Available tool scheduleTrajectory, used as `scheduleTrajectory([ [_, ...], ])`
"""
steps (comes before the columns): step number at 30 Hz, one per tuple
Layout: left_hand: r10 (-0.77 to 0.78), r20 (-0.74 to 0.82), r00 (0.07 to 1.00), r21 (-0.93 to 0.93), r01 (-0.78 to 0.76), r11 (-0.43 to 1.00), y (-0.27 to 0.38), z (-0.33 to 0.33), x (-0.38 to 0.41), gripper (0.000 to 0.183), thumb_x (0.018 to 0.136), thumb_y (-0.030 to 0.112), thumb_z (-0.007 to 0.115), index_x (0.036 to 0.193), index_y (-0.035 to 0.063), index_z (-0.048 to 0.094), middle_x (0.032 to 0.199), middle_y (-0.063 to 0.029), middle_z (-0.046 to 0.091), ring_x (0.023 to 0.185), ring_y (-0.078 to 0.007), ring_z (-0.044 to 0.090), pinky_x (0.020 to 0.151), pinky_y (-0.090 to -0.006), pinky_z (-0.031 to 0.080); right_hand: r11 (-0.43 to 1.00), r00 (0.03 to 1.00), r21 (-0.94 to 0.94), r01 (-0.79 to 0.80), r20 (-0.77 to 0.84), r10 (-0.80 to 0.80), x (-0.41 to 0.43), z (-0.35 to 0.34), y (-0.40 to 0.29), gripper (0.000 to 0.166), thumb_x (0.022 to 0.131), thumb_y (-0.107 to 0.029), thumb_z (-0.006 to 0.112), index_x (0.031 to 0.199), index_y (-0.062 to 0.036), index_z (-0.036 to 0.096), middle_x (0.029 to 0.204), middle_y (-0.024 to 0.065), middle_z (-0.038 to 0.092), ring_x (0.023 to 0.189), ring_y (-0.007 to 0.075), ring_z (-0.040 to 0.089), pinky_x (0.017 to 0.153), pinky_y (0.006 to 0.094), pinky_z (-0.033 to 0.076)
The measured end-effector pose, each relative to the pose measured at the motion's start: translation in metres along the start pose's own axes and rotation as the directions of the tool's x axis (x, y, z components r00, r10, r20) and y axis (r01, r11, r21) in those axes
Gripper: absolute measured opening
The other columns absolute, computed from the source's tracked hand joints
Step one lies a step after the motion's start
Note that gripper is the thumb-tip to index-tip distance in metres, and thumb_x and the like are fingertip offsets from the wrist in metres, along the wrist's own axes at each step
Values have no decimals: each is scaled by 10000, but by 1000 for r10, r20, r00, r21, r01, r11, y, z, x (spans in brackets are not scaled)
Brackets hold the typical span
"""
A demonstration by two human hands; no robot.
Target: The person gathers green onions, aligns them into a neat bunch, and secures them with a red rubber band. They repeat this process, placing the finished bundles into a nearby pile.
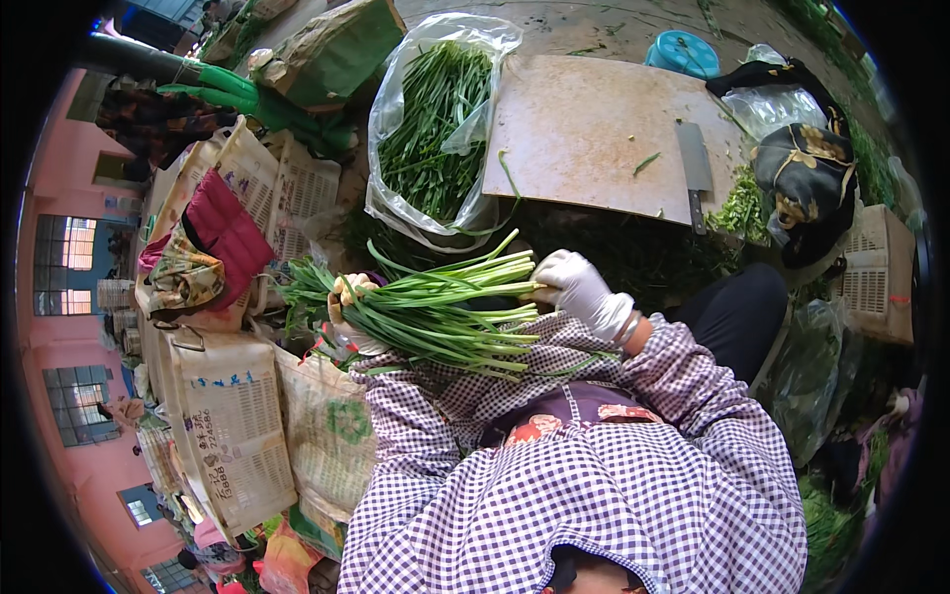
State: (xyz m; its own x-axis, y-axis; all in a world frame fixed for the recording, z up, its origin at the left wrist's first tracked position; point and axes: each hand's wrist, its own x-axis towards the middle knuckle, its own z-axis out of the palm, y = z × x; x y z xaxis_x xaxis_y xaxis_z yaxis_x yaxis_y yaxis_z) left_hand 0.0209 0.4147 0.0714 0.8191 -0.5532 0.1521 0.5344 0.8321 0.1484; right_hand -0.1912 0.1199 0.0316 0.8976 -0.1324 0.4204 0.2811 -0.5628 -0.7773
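Observation:
My left hand, in a pale glove, grips a loose bunch of long green garlic chives around its leafy part. The pale cut stem ends fan out to the right above my lap. At the upper stem ends, my right hand in a white glove has its fingertips pinched on one or more stems; exactly how many is hidden. Beyond my hands, a clear plastic bag stands full of more chives. Beside it lies a worn pale board with a cleaver on its right part.
Plastic crates bearing writing are stacked at my left, with a magenta garment over one. Chopped stem bits lie by the board's right edge, next to a dark floral cloth. A blue plastic stool stands behind the board.

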Motion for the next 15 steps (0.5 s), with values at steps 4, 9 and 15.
scheduleTrajectory([
  [4,5,-19,1000,76,-3,997,1,-3,4,142,863,147,597,870,151,455,808,29,454,799,-120,471,833,-288,418,707,877,-654,-270,135,460,-27,-30,17,132,743,-282,711,799,-170,753,788,32,678,798,234,618,714,371,501],
  [9,46,-72,996,163,-33,986,4,1,4,131,870,165,591,871,149,461,794,28,455,799,-119,473,832,-289,419,963,962,3,-270,-35,270,-18,-37,-80,153,805,-232,698,799,-81,726,761,114,679,708,289,634,662,373,499],
  [15,12,-14,1000,136,-10,991,-24,25,16,130,868,149,595,882,115,471,730,31,444,729,-120,403,767,-282,410,920,912,44,-389,162,377,2,-3,-92,204,839,-224,672,913,-36,700,840,151,683,755,299,658,683,356,513],
])
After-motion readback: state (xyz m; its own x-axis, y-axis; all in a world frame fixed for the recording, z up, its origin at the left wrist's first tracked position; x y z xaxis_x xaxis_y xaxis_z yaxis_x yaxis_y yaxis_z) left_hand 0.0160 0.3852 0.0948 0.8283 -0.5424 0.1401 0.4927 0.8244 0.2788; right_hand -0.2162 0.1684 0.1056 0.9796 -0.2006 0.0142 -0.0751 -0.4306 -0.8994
